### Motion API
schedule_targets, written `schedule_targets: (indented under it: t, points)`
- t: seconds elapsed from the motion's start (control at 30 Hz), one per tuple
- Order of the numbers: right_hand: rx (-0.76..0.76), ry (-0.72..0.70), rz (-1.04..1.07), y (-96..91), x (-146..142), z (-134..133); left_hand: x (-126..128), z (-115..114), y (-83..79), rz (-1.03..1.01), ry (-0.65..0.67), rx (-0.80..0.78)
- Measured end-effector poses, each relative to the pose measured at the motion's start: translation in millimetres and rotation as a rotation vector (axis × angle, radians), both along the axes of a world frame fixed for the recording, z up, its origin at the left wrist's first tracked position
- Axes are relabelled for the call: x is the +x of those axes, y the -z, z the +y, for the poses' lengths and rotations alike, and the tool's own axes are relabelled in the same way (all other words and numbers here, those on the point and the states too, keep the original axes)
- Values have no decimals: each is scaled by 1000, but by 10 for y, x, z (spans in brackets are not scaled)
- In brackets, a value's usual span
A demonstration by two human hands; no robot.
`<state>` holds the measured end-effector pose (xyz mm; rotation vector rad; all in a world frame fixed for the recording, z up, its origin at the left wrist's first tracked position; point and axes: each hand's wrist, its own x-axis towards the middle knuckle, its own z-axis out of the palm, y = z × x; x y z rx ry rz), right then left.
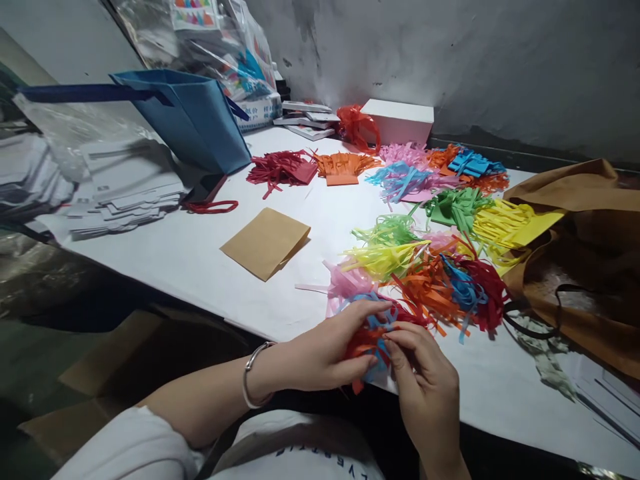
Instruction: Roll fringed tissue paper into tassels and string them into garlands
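Observation:
At the table's near edge, my left hand [330, 350] curves around a bundle of paper tassels [367, 340] in orange, blue and red. Thumb and fingertips of my right hand [425, 383] are pinched together at the right side of that bundle. The exact strand between them is too small to make out. Just beyond my hands lies a heap of fringed tassels in pink, yellow [390, 259], orange [430, 287], blue and dark red [485, 287]. A folded brown paper packet [267, 241] rests to the left of the heap.
More fringed paper lies behind: dark red [285, 168], orange [345, 165], green [459, 208] and yellow [510, 223]. A white box [400, 120] stands near the wall. The blue bag [195, 117] and stacked white packets [133, 180] are left; a brown bag [575, 260] is right.

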<state>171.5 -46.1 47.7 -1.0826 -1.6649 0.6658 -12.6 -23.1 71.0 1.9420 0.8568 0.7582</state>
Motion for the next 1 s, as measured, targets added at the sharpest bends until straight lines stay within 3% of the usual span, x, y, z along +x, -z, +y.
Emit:
schedule_targets:
  t: [0.2, 0.33, 0.57, 0.77, 1.0]
  points:
    - [-213, 69, 196, 114, 101, -61, -27, -12, 160, -467, -255, -493]
    - [-342, 10, 169, 71, 72, -112, 32, -21, 167, -712, -286, -740]
    - [-413, 39, 196, -65, -44, -172, 87, -61, 202, -804, -241, -679]
    - [-392, 19, 196, -50, 3, -190, 98, -76, 202, -788, -270, -657]
    - [-474, -56, 201, 5, 45, -198, 82, -77, 259, -783, -265, -696]
